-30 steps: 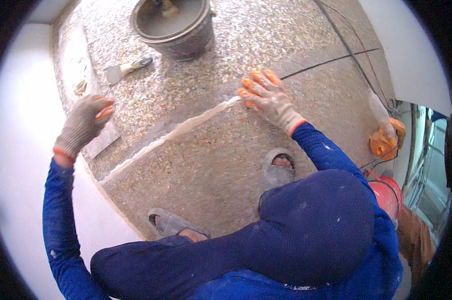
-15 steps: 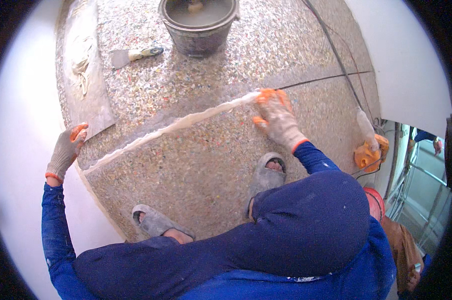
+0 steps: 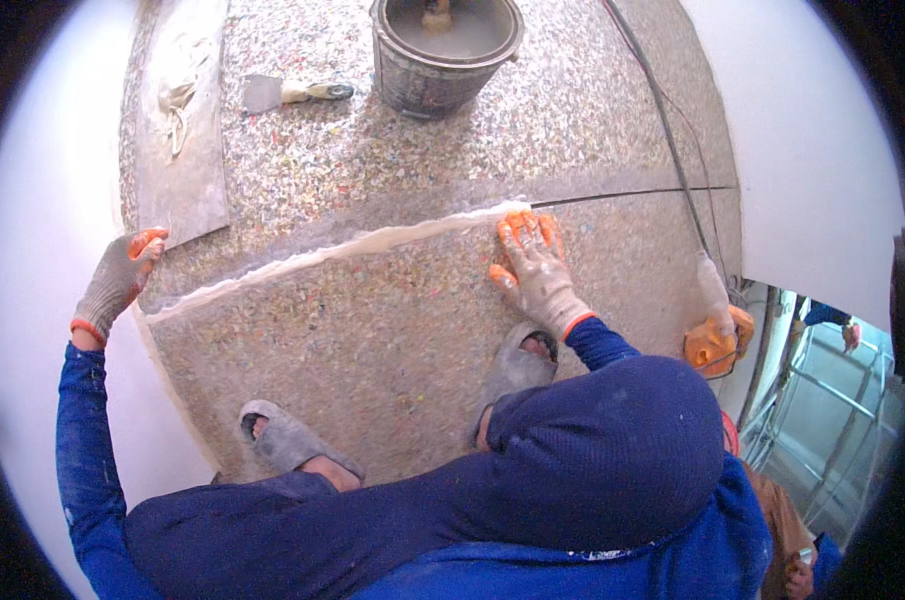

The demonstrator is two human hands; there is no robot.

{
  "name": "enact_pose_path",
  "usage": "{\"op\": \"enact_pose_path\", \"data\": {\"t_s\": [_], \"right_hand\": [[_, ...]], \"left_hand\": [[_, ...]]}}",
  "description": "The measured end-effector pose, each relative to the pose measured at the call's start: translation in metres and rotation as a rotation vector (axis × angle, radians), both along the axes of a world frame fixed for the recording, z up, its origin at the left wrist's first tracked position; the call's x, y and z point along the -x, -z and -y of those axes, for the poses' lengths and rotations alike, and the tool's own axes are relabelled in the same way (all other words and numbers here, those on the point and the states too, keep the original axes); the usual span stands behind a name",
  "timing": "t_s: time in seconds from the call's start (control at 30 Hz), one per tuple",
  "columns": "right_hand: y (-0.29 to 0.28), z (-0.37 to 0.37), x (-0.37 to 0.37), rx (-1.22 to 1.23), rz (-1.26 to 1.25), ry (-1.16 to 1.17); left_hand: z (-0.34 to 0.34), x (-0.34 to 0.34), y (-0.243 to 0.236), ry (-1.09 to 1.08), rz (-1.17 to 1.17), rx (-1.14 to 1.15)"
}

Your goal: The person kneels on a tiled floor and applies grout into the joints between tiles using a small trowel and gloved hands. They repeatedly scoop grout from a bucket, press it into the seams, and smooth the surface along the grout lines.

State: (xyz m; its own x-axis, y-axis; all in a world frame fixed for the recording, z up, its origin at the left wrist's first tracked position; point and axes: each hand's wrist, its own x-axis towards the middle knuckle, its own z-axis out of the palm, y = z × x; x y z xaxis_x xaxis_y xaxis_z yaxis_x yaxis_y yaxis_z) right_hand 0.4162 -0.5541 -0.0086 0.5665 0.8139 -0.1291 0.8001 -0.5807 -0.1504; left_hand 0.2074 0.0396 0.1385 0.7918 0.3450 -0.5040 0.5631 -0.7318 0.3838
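Observation:
My left hand [image 3: 120, 281], in a pale knit glove with orange fingertips, has its fingers closed at the near left corner of a long flat board [image 3: 186, 190]. A pale putty-like lump [image 3: 181, 92] lies on the board. My right hand [image 3: 536, 265], gloved the same way, rests with fingers spread on the speckled panel floor, its fingertips at the end of a strip of whitish paste [image 3: 353, 245]. The strip runs along a floor seam. Beyond my fingers the seam continues as a dark bare gap [image 3: 628, 195].
A putty knife [image 3: 298, 92] lies near a dark bucket [image 3: 428, 90] of greyish liquid with a tool in it. White walls flank the floor. A cable [image 3: 663, 95] and an orange tool [image 3: 715, 345] are at right, near metal scaffolding [image 3: 843, 395] and another person's hand [image 3: 799, 578].
The view has shifted, so the bucket and putty knife sit further right in it. My left fingers have closed at the board's corner. My right hand has moved slightly back and spread its fingers.

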Motion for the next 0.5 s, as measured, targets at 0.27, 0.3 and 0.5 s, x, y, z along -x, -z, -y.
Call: {"op": "enact_pose_path", "data": {"t_s": [0.27, 0.3, 0.5], "right_hand": [[-0.027, -0.002, -0.009, -0.008, 0.051, 0.026], [-0.029, -0.008, -0.004, -0.026, 0.033, 0.044], [0.003, -0.062, 0.036, -0.134, -0.192, -0.285]], "left_hand": [[-0.026, 0.012, 0.009, -0.069, 0.000, -0.052], [-0.026, 0.010, 0.009, -0.065, 0.005, -0.056], [-0.008, -0.012, 0.010, 0.020, -0.073, -0.091]]}}
